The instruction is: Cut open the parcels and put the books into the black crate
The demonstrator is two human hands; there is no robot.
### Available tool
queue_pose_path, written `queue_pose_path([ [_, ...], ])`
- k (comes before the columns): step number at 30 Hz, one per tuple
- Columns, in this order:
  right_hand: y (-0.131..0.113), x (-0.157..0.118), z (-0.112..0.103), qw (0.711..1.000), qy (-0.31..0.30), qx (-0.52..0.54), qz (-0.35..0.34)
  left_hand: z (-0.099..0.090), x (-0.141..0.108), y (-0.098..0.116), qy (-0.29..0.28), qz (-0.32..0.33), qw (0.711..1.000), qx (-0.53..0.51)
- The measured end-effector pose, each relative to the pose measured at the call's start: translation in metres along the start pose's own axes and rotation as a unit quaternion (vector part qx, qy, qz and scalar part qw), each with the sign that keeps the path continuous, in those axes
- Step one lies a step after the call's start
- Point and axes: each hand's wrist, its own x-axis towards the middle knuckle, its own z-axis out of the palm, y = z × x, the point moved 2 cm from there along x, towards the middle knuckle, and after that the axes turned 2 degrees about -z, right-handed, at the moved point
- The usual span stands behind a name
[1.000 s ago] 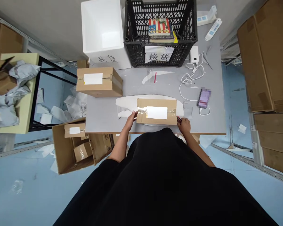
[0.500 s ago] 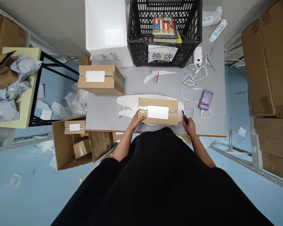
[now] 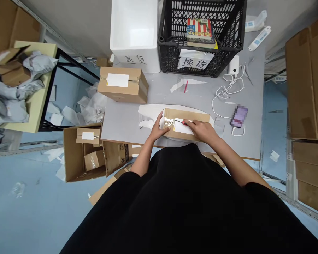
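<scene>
A taped cardboard box with a white label lies on white paper near the table's front edge. Around its left end, my left hand rests with thumb and fingers spread apart, thumb on the top face. A red and black utility knife is gripped in my right hand, over the label, its tip pointing left toward the clear tape. The part of the knife inside my fist is hidden. Whether the blade touches the box cannot be made out.
Behind stand a white foam bin, a black crate with books, and another labelled box. A charging phone with a looped white cable lies right on the table. An open carton stands at lower left.
My right hand has brought the knife from beside the box's right end to over its label. My left hand has opened wider at the left end. The whole view has shifted.
</scene>
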Motion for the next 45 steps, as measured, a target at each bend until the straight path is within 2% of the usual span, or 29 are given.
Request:
queue_pose_path([
  [3,-0.020,0.021,-0.006,0.998,-0.025,-0.035,-0.039,-0.008,0.003,0.007,-0.023,0.068,0.996,0.060],
  [5,-0.028,0.030,-0.009,0.997,-0.033,-0.052,-0.053,-0.011,0.005,0.008,-0.035,0.086,0.993,0.075],
  [11,-0.036,0.042,-0.013,0.994,-0.045,-0.070,-0.070,-0.010,0.008,0.007,-0.066,0.065,0.995,0.037],
  [24,-0.044,0.045,-0.010,0.990,-0.049,-0.099,-0.092,-0.012,0.008,0.007,-0.088,0.060,0.993,0.047],
  [31,-0.042,0.042,-0.006,0.990,-0.051,-0.099,-0.084,-0.010,0.009,0.003,-0.082,0.084,0.992,0.039],
  [38,-0.050,0.038,-0.006,0.993,-0.056,-0.089,-0.062,-0.011,0.008,0.004,-0.088,0.066,0.993,0.044],
  [45,-0.037,0.035,0.001,0.993,-0.047,-0.093,-0.059,-0.011,0.009,0.001,-0.091,0.069,0.993,0.043],
])
